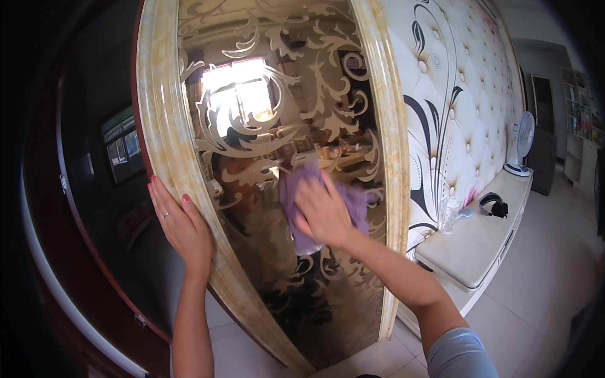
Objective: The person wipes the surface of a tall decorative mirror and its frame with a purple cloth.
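Observation:
My right hand point(324, 208) presses a purple cloth point(302, 236) flat against a bronze-tinted mirror panel point(255, 236). Hand and cloth are slightly blurred. Pale scrollwork patterns cover the glass, and a bright window is reflected in its upper left. My left hand point(182, 224) holds no object; its palm rests on the glossy yellow marble-look frame point(163, 94) at the panel's left edge, fingers pointing up and the thumb apart. A ring is on one finger. A matching frame strip point(394, 179) borders the mirror on the right.
Right of the mirror stands a low white cabinet point(453, 255) carrying a clear cup point(449, 215), a black banded object point(491, 205) and a small fan point(522, 141). Behind it is a tufted-pattern wall point(477, 104). A dark door point(94, 212) lies left. Pale floor tiles point(524, 283) run below.

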`<state>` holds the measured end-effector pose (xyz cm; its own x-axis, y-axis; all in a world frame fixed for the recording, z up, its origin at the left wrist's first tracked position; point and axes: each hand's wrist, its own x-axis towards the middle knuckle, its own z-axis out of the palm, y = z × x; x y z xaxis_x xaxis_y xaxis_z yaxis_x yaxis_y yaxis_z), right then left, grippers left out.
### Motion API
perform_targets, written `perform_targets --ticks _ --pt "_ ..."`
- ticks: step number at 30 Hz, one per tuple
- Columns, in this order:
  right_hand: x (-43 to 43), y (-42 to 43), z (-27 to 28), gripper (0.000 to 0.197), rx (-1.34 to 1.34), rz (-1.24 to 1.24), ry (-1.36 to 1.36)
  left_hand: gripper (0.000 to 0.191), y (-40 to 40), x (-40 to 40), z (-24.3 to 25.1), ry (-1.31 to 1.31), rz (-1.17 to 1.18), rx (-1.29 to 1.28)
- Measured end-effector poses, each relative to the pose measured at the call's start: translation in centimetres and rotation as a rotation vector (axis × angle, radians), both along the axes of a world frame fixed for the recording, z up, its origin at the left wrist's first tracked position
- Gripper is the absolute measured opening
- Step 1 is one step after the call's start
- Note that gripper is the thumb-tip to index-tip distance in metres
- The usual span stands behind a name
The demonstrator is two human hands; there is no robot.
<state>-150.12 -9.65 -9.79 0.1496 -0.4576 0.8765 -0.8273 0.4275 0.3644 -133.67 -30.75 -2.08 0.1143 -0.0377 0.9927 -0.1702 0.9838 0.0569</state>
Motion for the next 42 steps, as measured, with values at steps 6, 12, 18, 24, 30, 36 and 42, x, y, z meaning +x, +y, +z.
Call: perform_targets --ticks 6,12,18,24,30,36,42 --pt "-6.2 4.7 3.1 0.026 -0.572 -0.245 -0.208 0.052 0.8 -1.4 0.0 -0.004 -0.024 -0.004" --pt "-4.7 3.2 1.3 0.027 -0.484 -0.155 -0.044 0.052 0.2 -0.2 0.1 0.006 -0.024 -0.002" --pt "-6.0 4.9 -1.0 0.030 -0.553 -0.233 -0.122 0.052 0.3 -0.7 -0.1 0.004 -0.061 0.003" --pt "1.1 -3.0 11.3 0.043 -0.468 -0.097 -0.071 0.051 0.8 -1.1 -0.1 -0.005 -0.095 0.011" --pt "1.5 -4.4 -5.9 0.048 0.300 0.239 -0.001 0.050 -0.5 -0.4 -0.1 -0.047 -0.055 -0.007" --pt "-5.7 4.6 2.8 0.028 -0.386 -0.416 0.236 0.051 -0.3 -0.3 -0.3 -0.042 -0.089 -0.018" --pt "-5.0 1.2 23.4 0.040 -0.705 -0.344 0.074 0.051 0.2 -0.4 -0.3 -0.047 -0.131 -0.037"
